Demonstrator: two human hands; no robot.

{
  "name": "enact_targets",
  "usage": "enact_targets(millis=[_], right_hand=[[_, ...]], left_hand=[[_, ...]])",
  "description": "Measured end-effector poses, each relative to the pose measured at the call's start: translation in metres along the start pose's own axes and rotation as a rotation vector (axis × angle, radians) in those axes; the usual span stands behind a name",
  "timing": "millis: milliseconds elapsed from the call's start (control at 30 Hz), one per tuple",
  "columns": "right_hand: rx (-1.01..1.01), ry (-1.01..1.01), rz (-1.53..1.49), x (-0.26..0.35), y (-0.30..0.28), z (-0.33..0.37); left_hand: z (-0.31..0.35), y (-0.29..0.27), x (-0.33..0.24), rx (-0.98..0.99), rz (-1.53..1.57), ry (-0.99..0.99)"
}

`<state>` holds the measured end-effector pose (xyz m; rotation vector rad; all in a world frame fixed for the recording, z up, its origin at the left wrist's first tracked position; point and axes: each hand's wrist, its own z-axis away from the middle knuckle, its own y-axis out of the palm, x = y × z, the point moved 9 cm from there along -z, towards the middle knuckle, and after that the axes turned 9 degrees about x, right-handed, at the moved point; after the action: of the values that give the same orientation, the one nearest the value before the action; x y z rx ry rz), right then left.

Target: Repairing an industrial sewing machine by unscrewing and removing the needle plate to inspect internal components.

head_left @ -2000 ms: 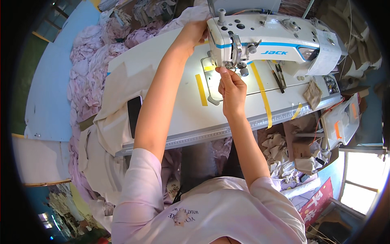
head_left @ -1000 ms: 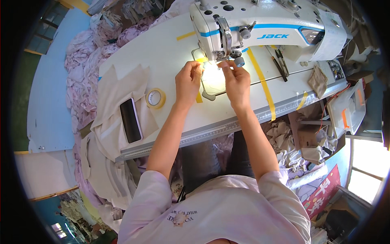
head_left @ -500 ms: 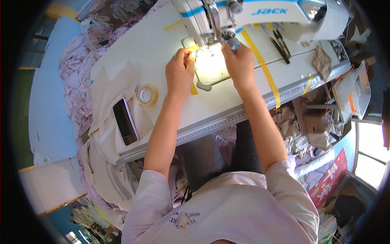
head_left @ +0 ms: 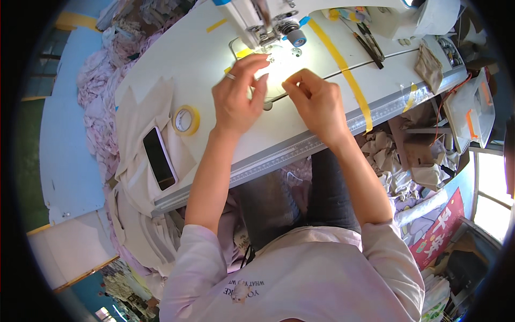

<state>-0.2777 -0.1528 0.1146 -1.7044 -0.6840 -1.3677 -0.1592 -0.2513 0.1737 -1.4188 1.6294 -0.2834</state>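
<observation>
Sewing machine (head_left: 279, 21): white, at the far edge of the counter (head_left: 204, 64); its needle area sits just above both hands, lit bright by the machine lamp.
Left hand (head_left: 236, 102): hovers over the lit patch, fingers loosely curled with thumb and forefinger close together; a ring shows on one finger. Cannot tell if it pinches anything, glare washes out the fingertips.
Right hand (head_left: 316, 102): just beside the left, fingers bunched as if pinching something very fine; nothing readable between them, so cannot tell what it grips.
Step in hand: looks like fine fiddling right under the needle, likely threading or clearing thread, both hands working near the presser foot. A judgement only; no thread is visible.
Next move calls for: steady fingertips close to the needle, small moves, keeping clear of the point.
Tape roll (head_left: 185, 119): yellow, flat on beige fabric (head_left: 139, 123), left of the left hand, well apart from it.
Phone (head_left: 159, 158): dark screen up, on the same fabric near the counter's front edge.
Yellow tape strip (head_left: 343, 70): runs diagonally across the counter, right of the right hand.
Scissors (head_left: 367, 43): dark, lying beyond the strip near the machine.
Fabric scraps (head_left: 96, 91): pale pinkish heap off the counter's left side.
</observation>
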Motion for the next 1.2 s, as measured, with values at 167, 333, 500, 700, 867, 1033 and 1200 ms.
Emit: enact_targets(millis=[167, 333, 500, 700, 867, 1033, 1200], right_hand=[[-0.035, -0.110, 0.301, 0.005, -0.041, 0.022], [-0.522, -0.108, 0.915, 0.011, -0.150, 0.016], [-0.355, -0.031, 0.987, -0.009, -0.167, -0.055], [-0.158, 0.216, 1.010, -0.018, -0.162, -0.081], [-0.245, -0.025, 1.323, -0.026, -0.159, -0.075], [-0.187, -0.224, 1.487, -0.023, -0.162, -0.066], [-0.219, -0.142, 0.573, 0.030, -0.139, 0.015]], left_hand=[[0.004, 0.026, -0.027, 0.128, -0.237, 0.320], [0.007, 0.030, -0.034, 0.111, -0.363, 0.307], [0.009, 0.040, -0.037, 0.094, -0.263, 0.253], [0.015, 0.046, -0.018, 0.184, -0.371, 0.065], [0.014, 0.048, -0.021, 0.220, -0.403, 0.045], [0.013, 0.049, -0.033, 0.205, -0.444, 0.097], [0.020, 0.037, -0.032, 0.177, -0.449, 0.093]])
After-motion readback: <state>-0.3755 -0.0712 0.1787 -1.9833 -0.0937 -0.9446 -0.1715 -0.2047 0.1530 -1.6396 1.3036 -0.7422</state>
